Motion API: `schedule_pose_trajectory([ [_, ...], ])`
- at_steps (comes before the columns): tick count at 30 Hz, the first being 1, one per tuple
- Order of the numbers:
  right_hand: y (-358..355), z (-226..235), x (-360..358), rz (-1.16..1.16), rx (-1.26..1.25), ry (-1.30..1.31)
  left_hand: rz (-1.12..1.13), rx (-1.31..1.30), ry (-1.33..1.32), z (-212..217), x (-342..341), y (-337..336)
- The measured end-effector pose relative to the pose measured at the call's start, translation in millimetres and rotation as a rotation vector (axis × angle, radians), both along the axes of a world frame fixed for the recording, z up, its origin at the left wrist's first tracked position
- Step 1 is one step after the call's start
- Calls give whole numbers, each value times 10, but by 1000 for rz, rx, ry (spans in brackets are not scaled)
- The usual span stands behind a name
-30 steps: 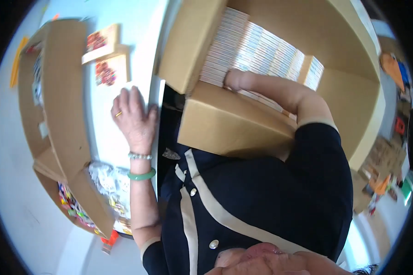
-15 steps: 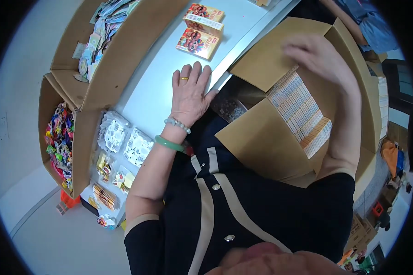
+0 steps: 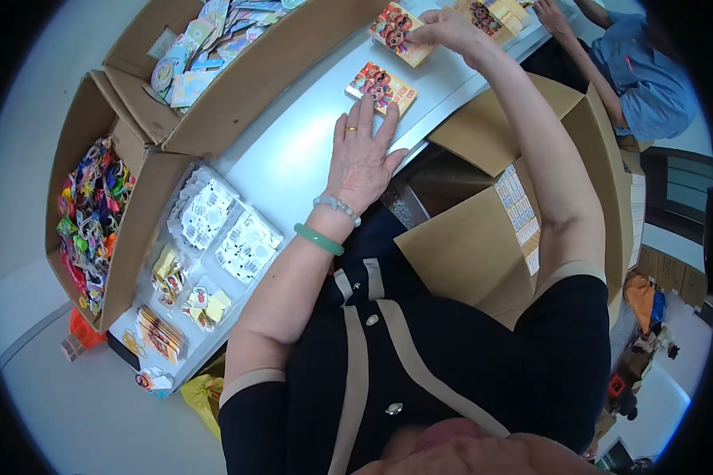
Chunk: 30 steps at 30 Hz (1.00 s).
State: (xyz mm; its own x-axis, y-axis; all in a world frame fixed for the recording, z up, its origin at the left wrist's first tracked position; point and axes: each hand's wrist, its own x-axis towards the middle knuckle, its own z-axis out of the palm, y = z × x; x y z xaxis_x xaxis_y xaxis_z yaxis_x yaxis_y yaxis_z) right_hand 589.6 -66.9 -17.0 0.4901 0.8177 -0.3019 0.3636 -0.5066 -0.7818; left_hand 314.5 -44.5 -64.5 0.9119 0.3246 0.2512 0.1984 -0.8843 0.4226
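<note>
My left hand (image 3: 364,154) lies palm down with its fingers spread, the fingertips on a small orange and yellow printed box (image 3: 382,83) that rests flat on the white table. It wears a gold ring, with a beaded bracelet and a green bangle at the wrist. Farther off, my right hand (image 3: 451,36) grips the right end of a second box of the same kind (image 3: 396,36), thumb over its printed face. Just beyond that hand are more such boxes (image 3: 487,20), partly hidden by it.
At my right stands an open carton (image 3: 467,229) packed with rows of small boxes (image 3: 517,206). Cartons of colourful trinkets (image 3: 95,222) and printed packets (image 3: 206,47) line the left. Clear bags (image 3: 242,245) lie on the table (image 3: 273,150). A person in blue (image 3: 642,71) works at far right.
My right hand has gone from above the open carton to the far box on the table. My left hand has come onto the near box. The box standing on edge no longer shows upright.
</note>
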Motion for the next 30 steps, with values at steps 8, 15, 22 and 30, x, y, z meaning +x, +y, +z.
schedule_pose_trajectory([
  [8, 163, -244, 20, -155, -176, -81, 12, -27, -43, -37, -34, 19],
  [15, -45, 222, -227, -86, -10, 178, 15, -121, -182, -79, -54, 52],
  [22, 24, 77, -951, 6, -253, 265, 225, -97, -239, -122, -91, 88],
  [30, 34, 69, -1045, 78, -131, 366, 167, -89, -326, -87, 46, 113],
])
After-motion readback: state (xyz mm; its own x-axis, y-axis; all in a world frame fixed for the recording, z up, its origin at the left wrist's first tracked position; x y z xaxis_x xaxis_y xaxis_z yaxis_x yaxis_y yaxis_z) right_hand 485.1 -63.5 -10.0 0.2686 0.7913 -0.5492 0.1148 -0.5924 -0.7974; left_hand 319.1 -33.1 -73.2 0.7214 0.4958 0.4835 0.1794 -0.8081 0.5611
